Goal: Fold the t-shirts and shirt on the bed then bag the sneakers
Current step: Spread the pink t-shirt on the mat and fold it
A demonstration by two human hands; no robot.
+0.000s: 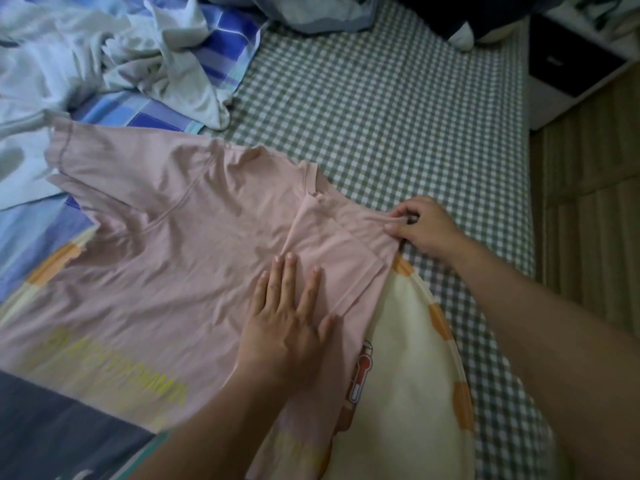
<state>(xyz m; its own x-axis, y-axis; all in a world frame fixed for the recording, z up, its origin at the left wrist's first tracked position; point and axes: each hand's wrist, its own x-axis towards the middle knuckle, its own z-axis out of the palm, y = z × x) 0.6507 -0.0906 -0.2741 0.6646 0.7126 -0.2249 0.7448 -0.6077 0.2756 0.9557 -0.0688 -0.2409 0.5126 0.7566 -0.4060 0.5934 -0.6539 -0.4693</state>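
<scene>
A pink t-shirt (166,244) is spread on the checked bed sheet (381,98); it is pressed flat-fingered by the left hand (287,323), its sleeve pinched by the right hand (420,225) at three o'clock. White clothes (104,46) are heaped at eleven o'clock.

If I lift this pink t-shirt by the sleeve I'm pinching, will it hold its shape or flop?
Likely flop: the pink t-shirt lies limp and wrinkled, draping over the cushion beneath it. It probably weighs little, since the right hand bunches its sleeve with a light pinch. The folded sleeve may slide open once the left hand stops pressing it flat.
</scene>
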